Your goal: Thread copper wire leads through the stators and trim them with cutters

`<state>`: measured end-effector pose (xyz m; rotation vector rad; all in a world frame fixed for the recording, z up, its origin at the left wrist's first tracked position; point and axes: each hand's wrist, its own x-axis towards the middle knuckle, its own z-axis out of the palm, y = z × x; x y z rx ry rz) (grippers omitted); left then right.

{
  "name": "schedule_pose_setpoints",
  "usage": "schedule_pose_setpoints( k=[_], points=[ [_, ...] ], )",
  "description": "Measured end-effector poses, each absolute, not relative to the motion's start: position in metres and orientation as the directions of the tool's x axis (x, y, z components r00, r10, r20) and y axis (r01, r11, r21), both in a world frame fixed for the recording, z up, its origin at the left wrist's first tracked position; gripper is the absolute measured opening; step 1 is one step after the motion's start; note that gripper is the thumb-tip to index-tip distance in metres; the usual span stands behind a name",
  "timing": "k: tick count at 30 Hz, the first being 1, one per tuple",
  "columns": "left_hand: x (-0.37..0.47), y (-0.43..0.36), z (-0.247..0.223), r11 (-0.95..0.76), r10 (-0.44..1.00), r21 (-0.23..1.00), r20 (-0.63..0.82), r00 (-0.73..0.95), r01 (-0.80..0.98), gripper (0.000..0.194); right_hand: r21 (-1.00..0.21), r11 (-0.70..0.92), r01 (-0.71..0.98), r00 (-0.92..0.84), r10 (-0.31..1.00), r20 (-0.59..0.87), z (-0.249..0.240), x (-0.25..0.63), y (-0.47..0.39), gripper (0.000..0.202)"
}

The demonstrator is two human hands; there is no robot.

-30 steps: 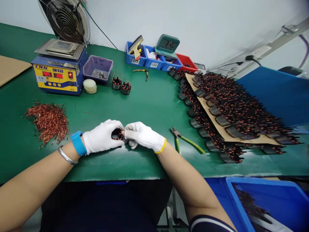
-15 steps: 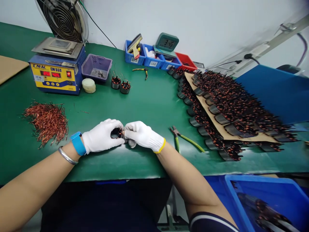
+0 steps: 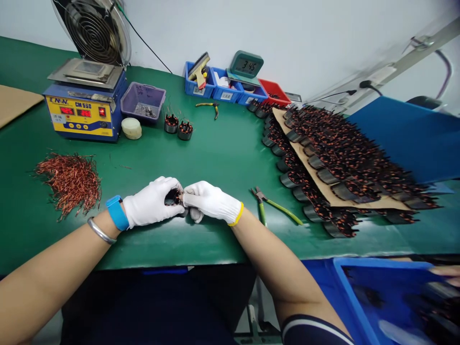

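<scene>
Overall, smooth green table (image 3: 223, 158) against a pale wall (image 3: 305, 43). At far left, brown cardboard sheet (image 3: 16, 103) flat on the table, then loose heap of copper wire clippings (image 3: 70, 184) nearer the front edge. Behind the heap, blue-and-yellow unit (image 3: 81, 120) with red digital displays; beyond it, round fan guard (image 3: 93, 36). Next to the right, purple bin (image 3: 129, 98) containing small metal parts, cream round block (image 3: 131, 128) just in front. Further right, pair of wire-topped cores (image 3: 185, 131), then yellow-handled pliers (image 3: 216, 110). Along the wall, row of blue bins (image 3: 199, 90), digital clock (image 3: 247, 64) reading 3:45, and red bin (image 3: 275, 87). Right of centre, green-handled cutters (image 3: 280, 209) lying on the table, handles spread. At right, dense rows of cores (image 3: 334, 143) above and below a brown board (image 3: 386, 203), blue panel (image 3: 406, 139) behind. Below table level at lower right, blue crate (image 3: 384, 263) with blurred dark parts inside and another person's hand (image 3: 447, 274) at the far right edge.

Left hand (image 3: 154, 202): white-gloved, half curled, gripping wound core (image 3: 172, 197) between thumb and fingers, near the table's front edge. Right hand (image 3: 206, 201): white-gloved, thumb and forefinger closed in a pinch on the same core's right rim; exact wire or edge between fingertips too small to tell.
</scene>
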<state>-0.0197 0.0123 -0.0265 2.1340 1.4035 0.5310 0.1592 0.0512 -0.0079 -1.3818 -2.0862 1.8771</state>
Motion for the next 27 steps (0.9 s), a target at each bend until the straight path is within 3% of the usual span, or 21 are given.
schedule_pose_setpoints(
  k=[3, 5, 8, 10, 12, 14, 16, 19, 21, 22, 24, 26, 27],
  points=[
    [-0.021, 0.01, -0.025, -0.261, 0.936, 0.641, -0.013, 0.35, 0.722, 0.034, -0.819, -0.073, 0.569, -0.586, 0.662, -0.466, -0.011, 0.157, 0.049, 0.021],
    [-0.025, 0.01, -0.022, -0.192, 0.935, 0.721, -0.071, 0.347, 0.666, 0.051, -0.847, -0.051, 0.53, -0.573, 0.715, -0.401, -0.015, 0.156, 0.047, 0.021],
    [-0.036, 0.014, -0.016, -0.027, 0.934, 0.935, -0.103, 0.341, 0.354, 0.081, -0.891, -0.02, 0.453, -0.583, 0.75, -0.313, -0.02, 0.159, 0.045, 0.017],
    [-0.042, 0.019, -0.014, 0.147, 0.95, 0.988, -0.151, 0.274, 0.037, 0.08, -0.91, 0.005, 0.416, -0.596, 0.757, -0.268, -0.019, 0.164, 0.044, 0.016],
    [-0.043, 0.022, -0.012, 0.4, 0.881, 0.908, -0.344, 0.325, -0.123, 0.08, -0.926, 0.025, 0.376, -0.6, 0.768, -0.223, -0.016, 0.169, 0.042, 0.016],
    [-0.037, 0.021, -0.011, 0.627, 0.692, 0.778, -0.542, 0.478, -0.026, 0.083, -0.938, 0.03, 0.345, -0.6, 0.775, -0.196, -0.012, 0.173, 0.04, 0.017],
    [-0.029, 0.017, -0.009, 0.657, 0.593, 0.745, -0.607, 0.529, 0.118, 0.076, -0.946, 0.007, 0.325, -0.607, 0.768, -0.203, -0.01, 0.176, 0.04, 0.017],
    [-0.02, 0.006, -0.006, 0.388, 0.811, 0.899, -0.437, 0.389, 0.202, 0.058, -0.954, -0.052, 0.296, -0.621, 0.749, -0.233, -0.01, 0.176, 0.041, 0.016],
    [-0.019, -0.002, -0.006, 0.041, 0.96, 0.942, -0.129, 0.247, 0.332, 0.055, -0.962, -0.106, 0.253, -0.622, 0.743, -0.246, -0.011, 0.177, 0.043, 0.014],
    [-0.019, -0.005, -0.007, -0.146, 0.976, 0.892, 0.059, 0.209, 0.428, 0.057, -0.965, -0.141, 0.223, -0.621, 0.742, -0.252, -0.01, 0.177, 0.043, 0.014],
    [-0.021, -0.011, -0.013, -0.472, 0.879, 0.663, 0.401, 0.258, 0.581, 0.055, -0.966, -0.207, 0.152, -0.621, 0.741, -0.257, -0.009, 0.178, 0.043, 0.016],
    [-0.022, -0.015, -0.021, -0.654, 0.726, 0.432, 0.587, 0.357, 0.621, 0.053, -0.969, -0.23, 0.089, -0.618, 0.751, -0.234, -0.006, 0.181, 0.042, 0.018],
    [-0.021, -0.017, -0.023, -0.681, 0.686, 0.398, 0.64, 0.346, 0.615, 0.057, -0.973, -0.22, 0.067, -0.608, 0.765, -0.215, -0.004, 0.182, 0.04, 0.019]
  ],
)
